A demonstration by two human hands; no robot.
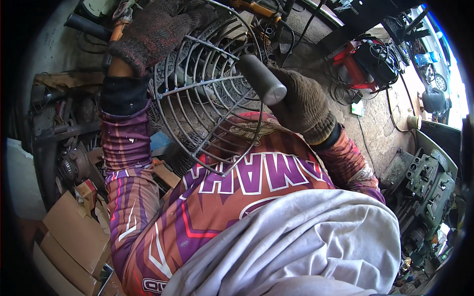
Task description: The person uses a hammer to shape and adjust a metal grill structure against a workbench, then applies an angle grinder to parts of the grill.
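While a round welded wire grille (pixel 198 84) tilts before a purple-and-brown jersey (pixel 197 217), a gloved left hand (pixel 155 37) lies over its far left rim; whether those fingers are clenched cannot be told. At the grille's right, a gloved right hand (pixel 306 103) grasps a grey metal cylinder (pixel 259 76), fingers mostly hidden behind. A red-and-black machine (pixel 363 64) sits far right, cardboard (pixel 76 232) near left.

Daylight whitens an opening (pixel 460 91) at upper right; brownish floor (pixel 351 132) shows right of centre, a grey-green machine (pixel 430 186) lower right.
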